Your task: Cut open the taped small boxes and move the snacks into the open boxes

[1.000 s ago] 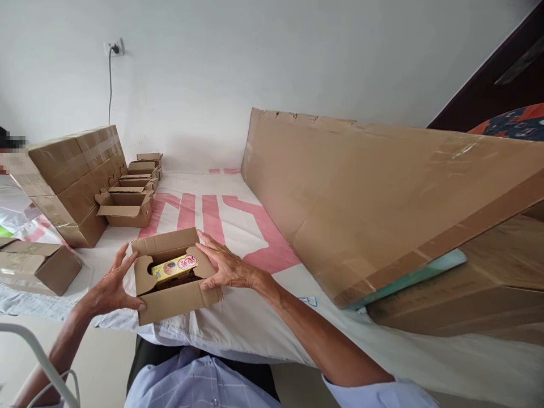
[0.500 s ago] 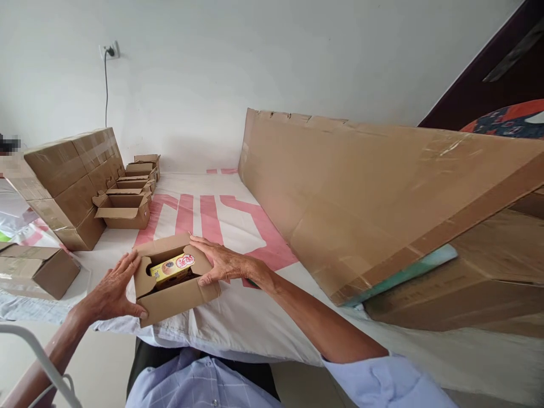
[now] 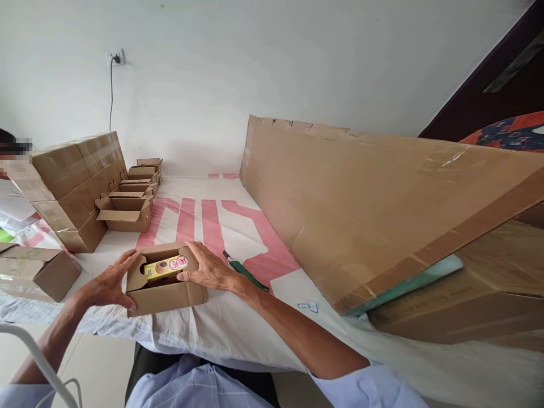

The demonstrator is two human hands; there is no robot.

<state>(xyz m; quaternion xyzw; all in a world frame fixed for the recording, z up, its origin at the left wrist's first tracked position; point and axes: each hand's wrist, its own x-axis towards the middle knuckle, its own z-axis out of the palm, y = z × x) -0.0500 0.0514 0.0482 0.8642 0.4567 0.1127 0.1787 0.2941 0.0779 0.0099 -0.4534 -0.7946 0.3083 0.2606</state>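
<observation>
A small open cardboard box (image 3: 172, 300) sits on the cloth-covered table in front of me. Inside it lies a yellow printed carton (image 3: 159, 270) with a red and white round mark. My left hand (image 3: 106, 288) grips the box at its left end, thumb low on the near corner and fingers over the far corner. At the right end, my right hand (image 3: 208, 271) clasps the box, its thumb by the inner edge and its fingers along the far side. Just beyond my right wrist lies a slim green-handled tool (image 3: 250, 276), which looks like a knife.
Several open cardboard boxes (image 3: 125, 214) stand in a row at the back left, beside a stack of taped cartons (image 3: 83, 190). A taped box (image 3: 38, 272) sits at the left edge. A large cardboard panel (image 3: 361, 209) slants along the right. Another person (image 3: 15, 198) is at far left.
The box's flaps have gone from splayed outward to more upright, and both hands have drawn a little closer together with it. The green-handled tool, mostly hidden before, now shows.
</observation>
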